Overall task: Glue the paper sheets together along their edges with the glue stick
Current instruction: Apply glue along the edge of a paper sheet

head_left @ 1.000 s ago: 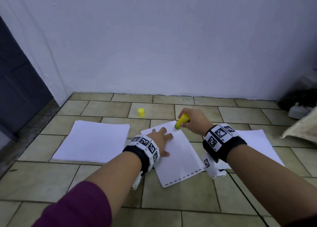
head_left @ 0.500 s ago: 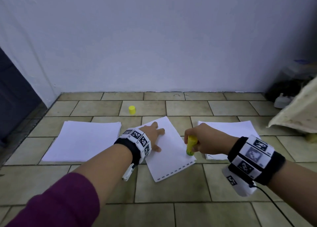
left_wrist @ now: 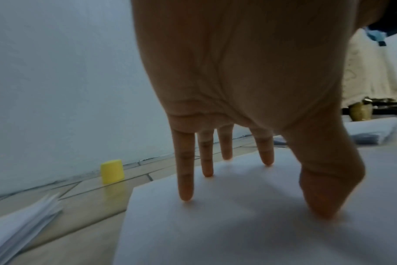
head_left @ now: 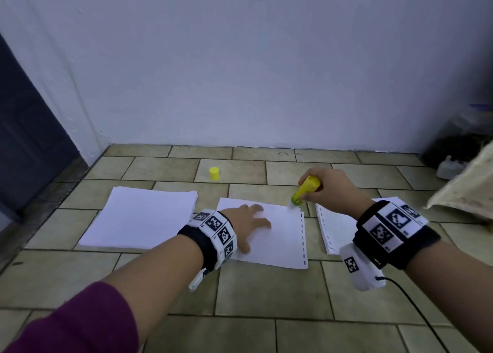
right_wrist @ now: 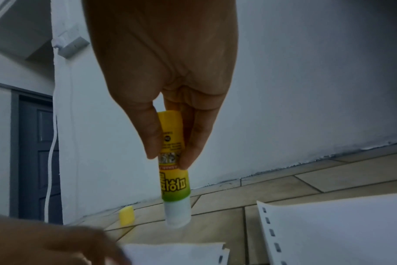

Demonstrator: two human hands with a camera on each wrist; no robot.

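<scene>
A white sheet [head_left: 280,235] with punched holes along its right edge lies on the tiled floor in front of me. My left hand [head_left: 249,226] presses it flat with spread straight fingers [left_wrist: 185,179]. My right hand [head_left: 324,188] grips an uncapped yellow and green glue stick [head_left: 304,191], whose white tip points down at the sheet's far right corner. In the right wrist view the glue stick [right_wrist: 173,170] is pinched between thumb and fingers, its tip just above the paper. The yellow cap [head_left: 214,173] stands on the floor behind the sheets.
A stack of white paper [head_left: 138,218] lies to the left. More punched sheets [head_left: 336,227] lie to the right, partly under my right wrist. A white wall [head_left: 240,72] stands close behind, a dark door [head_left: 24,128] at left, and cloth and clutter [head_left: 464,190] at far right.
My right hand has carried the glue stick from the sheet's near right edge up to its far right corner. The sheet now lies straighter under my left hand.
</scene>
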